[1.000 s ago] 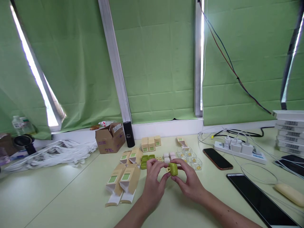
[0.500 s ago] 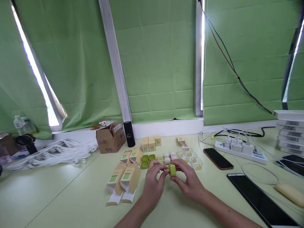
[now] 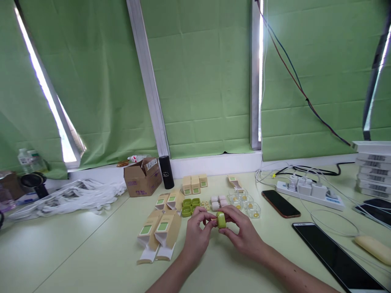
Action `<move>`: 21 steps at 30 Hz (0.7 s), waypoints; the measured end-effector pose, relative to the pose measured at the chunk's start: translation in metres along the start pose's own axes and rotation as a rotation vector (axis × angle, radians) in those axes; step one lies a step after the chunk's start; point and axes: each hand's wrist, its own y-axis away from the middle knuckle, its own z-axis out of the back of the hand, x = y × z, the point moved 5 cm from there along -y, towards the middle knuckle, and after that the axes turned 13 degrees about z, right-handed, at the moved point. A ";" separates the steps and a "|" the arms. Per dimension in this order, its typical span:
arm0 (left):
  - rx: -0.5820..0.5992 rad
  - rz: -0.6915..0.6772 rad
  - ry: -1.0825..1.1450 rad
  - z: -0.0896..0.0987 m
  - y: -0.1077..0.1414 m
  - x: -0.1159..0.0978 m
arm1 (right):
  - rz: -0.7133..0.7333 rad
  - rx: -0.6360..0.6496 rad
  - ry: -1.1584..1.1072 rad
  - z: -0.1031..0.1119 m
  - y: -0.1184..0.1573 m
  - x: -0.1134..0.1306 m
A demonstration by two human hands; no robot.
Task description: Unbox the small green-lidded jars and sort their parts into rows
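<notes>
My right hand pinches a small glossy green case between thumb and fingers, just above the table. At its left side my left hand pinches a tiny yellowish piece, mostly covered by the fingertips. Whether that piece is inside the case or only against it, I cannot tell. Beyond the hands lie several open green cases, small yellowish pieces, white and pinkish rounded blocks and clear containers with yellow centres.
Opened beige cartons lie left of my hands; small beige boxes stand farther back. A brown cardboard box, black cylinder and white cables are at left. Phones, a tablet and a power strip are right.
My left fingertips have shifted slightly toward the case, and less of the yellowish piece shows. The green case has moved slightly left and down. Everything else stays put.
</notes>
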 end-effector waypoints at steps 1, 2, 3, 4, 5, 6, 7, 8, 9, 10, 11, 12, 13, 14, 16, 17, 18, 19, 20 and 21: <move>0.004 0.009 0.006 0.000 0.000 0.000 | -0.014 -0.010 -0.006 0.000 0.000 -0.001; 0.006 0.014 0.009 0.000 0.000 0.000 | -0.029 -0.022 -0.015 0.000 0.000 -0.002; 0.007 0.015 0.009 0.001 0.000 0.000 | -0.045 -0.037 -0.028 0.000 0.000 -0.003; 0.005 0.013 0.003 0.001 0.000 -0.001 | -0.061 -0.049 -0.044 0.000 0.000 -0.004; 0.003 0.007 -0.008 0.002 0.000 -0.001 | -0.075 -0.058 -0.062 0.000 0.000 -0.005; 0.000 -0.001 -0.022 0.003 0.000 -0.002 | -0.086 -0.062 -0.079 -0.001 0.000 -0.006; -0.003 -0.011 -0.038 0.004 0.000 -0.002 | -0.093 -0.064 -0.094 -0.001 0.000 -0.007; -0.004 -0.020 -0.053 0.004 -0.001 -0.003 | -0.098 -0.064 -0.105 0.000 0.000 -0.007; -0.004 -0.026 -0.066 0.005 -0.001 -0.003 | -0.099 -0.061 -0.107 0.000 -0.001 -0.007; -0.004 -0.029 -0.077 0.005 -0.001 -0.003 | -0.095 -0.057 -0.097 0.001 -0.001 -0.007; -0.003 -0.029 -0.085 0.006 -0.002 -0.004 | -0.083 -0.049 -0.077 0.002 -0.001 -0.006; -0.003 -0.027 -0.091 0.006 -0.002 -0.004 | -0.066 -0.037 -0.048 0.002 -0.002 -0.004; -0.004 -0.026 -0.094 0.006 -0.002 -0.004 | -0.046 -0.023 -0.014 0.002 -0.002 -0.003; -0.003 -0.028 -0.093 0.005 -0.001 -0.004 | -0.024 -0.012 0.023 0.003 -0.002 -0.001; 0.006 -0.036 -0.088 0.004 0.000 -0.003 | 0.012 0.001 0.091 0.003 -0.001 0.001; 0.014 -0.038 -0.085 0.003 0.000 -0.003 | 0.026 -0.002 0.121 0.003 -0.001 0.002; 0.025 -0.040 -0.083 0.002 0.001 -0.002 | 0.039 -0.008 0.147 0.003 0.000 0.002; 0.037 -0.040 -0.082 0.000 0.001 -0.002 | 0.053 -0.015 0.170 0.003 0.001 0.003; 0.049 -0.040 -0.081 -0.001 0.001 -0.002 | 0.069 -0.021 0.190 0.004 0.002 0.004; 0.063 -0.039 -0.081 -0.002 0.001 -0.002 | 0.084 -0.022 0.206 0.004 0.002 0.004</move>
